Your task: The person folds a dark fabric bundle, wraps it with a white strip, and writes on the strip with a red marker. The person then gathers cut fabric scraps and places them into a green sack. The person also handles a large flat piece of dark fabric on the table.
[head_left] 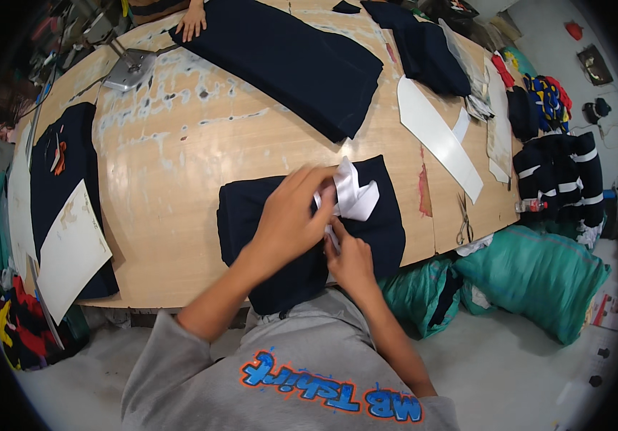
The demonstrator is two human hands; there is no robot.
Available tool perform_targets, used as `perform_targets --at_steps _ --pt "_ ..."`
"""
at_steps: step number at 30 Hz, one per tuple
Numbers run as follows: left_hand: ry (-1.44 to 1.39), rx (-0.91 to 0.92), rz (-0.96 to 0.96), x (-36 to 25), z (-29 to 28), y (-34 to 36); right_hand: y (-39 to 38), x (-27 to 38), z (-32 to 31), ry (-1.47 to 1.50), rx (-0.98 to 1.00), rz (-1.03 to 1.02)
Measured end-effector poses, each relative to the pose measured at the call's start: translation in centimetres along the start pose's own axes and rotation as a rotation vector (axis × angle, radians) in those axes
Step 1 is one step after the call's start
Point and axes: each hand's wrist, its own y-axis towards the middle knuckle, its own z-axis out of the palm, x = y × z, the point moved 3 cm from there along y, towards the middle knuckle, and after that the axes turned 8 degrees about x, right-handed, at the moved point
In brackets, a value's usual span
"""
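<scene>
A shiny white strip of fabric (356,195), bent and creased, is between my hands near the table's front edge. My left hand (296,208) curls closed on its upper left part, slightly blurred. Just below, my right hand (352,260) pinches the narrow lower end of the same strip, thumb pointing up. Beneath both hands lies a folded stack of navy fabric (388,215), its near side reaching my body. What my left fingertips cover is hidden.
A larger navy fabric stack (287,61) lies across the far side, with another person's hand (193,21) on its left end. White pattern pieces (438,136) and scissors (465,219) are at right. Left is navy cloth (64,165) under a pattern piece (73,248). Green sacks (531,269) stand beside the table.
</scene>
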Motion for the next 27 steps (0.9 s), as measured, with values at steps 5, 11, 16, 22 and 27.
perform_targets --at_steps 5,11,16,22,27 --pt "0.175 0.006 -0.171 5.6 3.9 -8.9 2.4 -2.9 -1.5 0.581 0.457 0.09" --pt "0.217 -0.104 -0.075 6.1 5.0 -9.2 4.1 -4.3 -3.0 1.097 0.96 0.298" --pt "0.372 -0.093 -0.084 5.5 6.1 -9.2 5.2 -7.1 -1.1 1.18 1.042 0.358" --pt "0.57 -0.273 -0.333 2.8 10.0 -8.2 5.6 -8.1 -1.2 1.274 1.121 0.29" --pt "0.546 -0.391 -0.444 4.4 11.1 -8.8 4.6 -6.1 -0.7 1.23 1.05 0.105"
